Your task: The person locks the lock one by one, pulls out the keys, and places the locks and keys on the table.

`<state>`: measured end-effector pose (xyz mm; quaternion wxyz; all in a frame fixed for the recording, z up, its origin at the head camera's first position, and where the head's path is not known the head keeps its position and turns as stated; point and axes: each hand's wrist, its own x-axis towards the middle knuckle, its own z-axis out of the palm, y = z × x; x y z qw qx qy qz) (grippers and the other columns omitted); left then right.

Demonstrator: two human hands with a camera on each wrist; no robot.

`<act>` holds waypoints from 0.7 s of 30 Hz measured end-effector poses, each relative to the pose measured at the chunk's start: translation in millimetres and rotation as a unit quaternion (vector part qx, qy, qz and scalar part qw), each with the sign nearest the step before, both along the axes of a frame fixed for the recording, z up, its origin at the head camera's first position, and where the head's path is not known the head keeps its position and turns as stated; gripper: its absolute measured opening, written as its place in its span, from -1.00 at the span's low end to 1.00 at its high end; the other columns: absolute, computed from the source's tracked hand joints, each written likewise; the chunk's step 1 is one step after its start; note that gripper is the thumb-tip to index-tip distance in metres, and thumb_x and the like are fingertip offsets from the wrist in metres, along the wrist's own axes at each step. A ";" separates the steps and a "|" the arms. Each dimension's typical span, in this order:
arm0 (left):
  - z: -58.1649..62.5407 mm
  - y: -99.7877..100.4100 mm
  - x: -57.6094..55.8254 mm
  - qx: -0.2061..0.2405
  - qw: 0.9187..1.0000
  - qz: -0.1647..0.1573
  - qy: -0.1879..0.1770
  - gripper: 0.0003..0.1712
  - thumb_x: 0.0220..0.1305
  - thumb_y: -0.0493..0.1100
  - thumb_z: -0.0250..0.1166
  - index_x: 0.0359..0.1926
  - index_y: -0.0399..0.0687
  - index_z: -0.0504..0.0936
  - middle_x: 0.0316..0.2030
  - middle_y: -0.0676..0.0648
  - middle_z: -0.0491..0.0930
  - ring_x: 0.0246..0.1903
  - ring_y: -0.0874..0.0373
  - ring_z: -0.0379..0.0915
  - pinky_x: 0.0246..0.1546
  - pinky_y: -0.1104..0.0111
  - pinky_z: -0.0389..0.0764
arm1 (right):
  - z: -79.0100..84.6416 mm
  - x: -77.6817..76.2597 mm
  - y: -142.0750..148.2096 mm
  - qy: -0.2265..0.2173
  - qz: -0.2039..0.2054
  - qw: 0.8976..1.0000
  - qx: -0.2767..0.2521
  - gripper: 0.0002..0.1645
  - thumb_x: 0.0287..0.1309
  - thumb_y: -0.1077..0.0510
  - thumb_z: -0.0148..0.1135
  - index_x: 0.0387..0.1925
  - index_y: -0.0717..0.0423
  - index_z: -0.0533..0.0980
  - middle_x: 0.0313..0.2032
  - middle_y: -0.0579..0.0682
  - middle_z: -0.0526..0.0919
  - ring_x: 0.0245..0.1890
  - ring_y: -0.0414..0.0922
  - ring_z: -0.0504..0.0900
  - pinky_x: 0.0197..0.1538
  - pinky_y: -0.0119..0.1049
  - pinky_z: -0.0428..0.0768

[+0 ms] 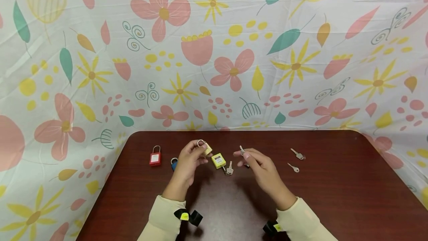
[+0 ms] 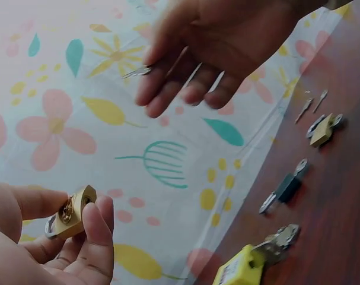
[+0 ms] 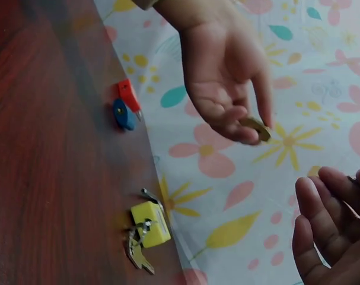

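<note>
My left hand pinches a small brass padlock between thumb and fingers, above the table. In the left wrist view, the keyhole end of this padlock is turned toward my right hand. My right hand pinches a small silver key between thumb and forefinger. Key and padlock are apart. Between the hands lies a yellow padlock, with keys in its bottom. A blue padlock is partly hidden behind my left hand.
A red padlock lies at the left. Loose keys lie at the right. The left wrist view shows a dark padlock and another brass padlock, mostly hidden in the head view. A flowered cloth hangs behind the brown table.
</note>
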<state>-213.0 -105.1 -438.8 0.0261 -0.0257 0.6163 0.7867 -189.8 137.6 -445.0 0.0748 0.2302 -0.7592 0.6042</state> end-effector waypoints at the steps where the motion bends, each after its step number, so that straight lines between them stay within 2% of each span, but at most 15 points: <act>1: 1.3 -2.1 -0.4 0.001 1.000 0.002 0.002 -0.87 0.42 -0.23 0.21 -0.08 -0.17 0.52 -0.36 0.04 0.62 -0.33 0.15 0.69 -0.33 0.40 0.63 | 0.1 -1.0 1.6 0.004 -0.005 1.000 0.003 -0.65 0.55 0.16 -0.03 -0.15 0.08 0.71 -0.01 0.12 0.71 -0.09 -0.16 0.70 -0.08 -0.39 0.63; 3: 3.3 -6.3 -1.1 -0.001 1.000 0.006 0.006 -0.80 0.44 -0.23 0.19 0.00 -0.24 0.53 -0.33 0.03 0.63 -0.33 0.18 0.68 -0.32 0.40 0.63 | -0.3 -3.1 4.3 0.007 -0.011 1.000 -0.002 -0.66 0.53 0.17 0.02 -0.23 0.06 0.72 0.02 0.07 0.72 -0.03 -0.20 0.68 -0.07 -0.41 0.64; 7: 4.7 -15.2 -3.4 0.003 1.000 0.016 0.014 -0.68 0.47 -0.24 0.15 0.15 -0.30 0.52 -0.27 0.01 0.63 -0.31 0.19 0.70 -0.31 0.41 0.64 | 1.0 -5.6 9.5 -0.001 -0.015 0.999 -0.033 -0.71 0.51 0.18 0.06 -0.14 0.16 0.71 0.06 0.12 0.70 -0.07 -0.25 0.71 -0.05 -0.39 0.68; 10: 5.2 -23.6 -4.9 0.001 1.000 0.020 0.018 -0.64 0.48 -0.21 0.14 0.20 -0.26 0.53 -0.23 0.00 0.63 -0.27 0.19 0.71 -0.28 0.42 0.66 | 2.7 -7.8 13.9 -0.014 -0.022 0.998 -0.061 -0.70 0.50 0.18 0.08 -0.04 0.28 0.66 0.06 0.08 0.70 -0.12 -0.24 0.73 -0.02 -0.36 0.70; 15: 7.1 -39.1 -7.4 -0.006 1.000 0.020 0.015 -0.60 0.50 -0.20 0.13 0.25 -0.27 0.51 -0.13 -0.03 0.62 -0.24 0.19 0.73 -0.22 0.40 0.70 | 4.6 -13.8 23.5 -0.025 -0.057 0.994 -0.086 -0.67 0.47 0.16 0.13 -0.17 0.41 0.63 0.01 -0.09 0.73 -0.04 -0.26 0.71 0.06 -0.41 0.66; 21: 10.1 -60.3 -11.7 -0.026 0.999 0.032 0.000 -0.60 0.49 -0.21 0.15 0.26 -0.27 0.50 -0.02 -0.12 0.60 -0.22 0.15 0.76 -0.16 0.35 0.73 | 2.0 -24.4 37.9 -0.036 -0.095 0.989 -0.103 -0.64 0.45 0.17 0.16 0.00 0.44 0.61 -0.01 -0.08 0.76 -0.14 -0.25 0.70 0.00 -0.44 0.64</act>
